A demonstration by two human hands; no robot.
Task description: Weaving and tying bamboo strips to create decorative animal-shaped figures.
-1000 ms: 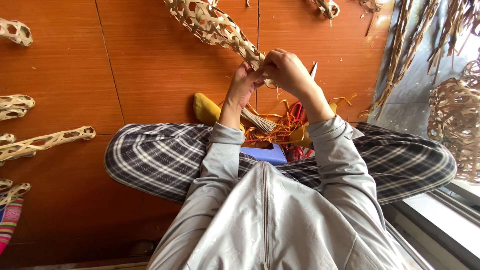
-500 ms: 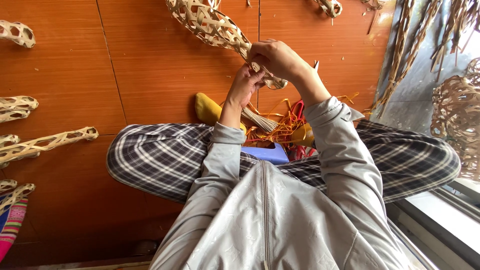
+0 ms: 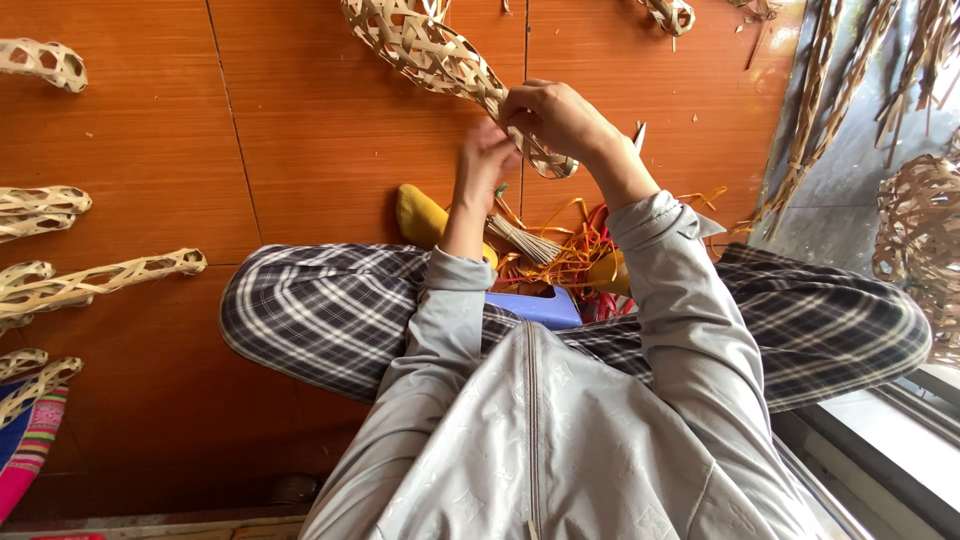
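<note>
A long open-weave bamboo piece (image 3: 425,45) stretches from the top of the view down to my hands. My right hand (image 3: 555,118) is closed around its lower end, near a loose woven loop. My left hand (image 3: 485,160) pinches thin strips just under that end, fingers closed on them. Both arms wear a light grey jacket. I sit cross-legged in checked trousers (image 3: 320,310) on a small blue stool (image 3: 535,307).
Finished woven bamboo pieces (image 3: 95,280) lie along the left of the orange-brown tiled floor. Yellow slippers (image 3: 425,215) and orange and red strips (image 3: 560,255) sit by my feet. Bamboo strips (image 3: 815,110) and woven coils (image 3: 920,240) are at right. A striped cloth (image 3: 30,445) lies at lower left.
My right hand has lifted and shifted left along the woven piece's end. My left hand has risen with it.
</note>
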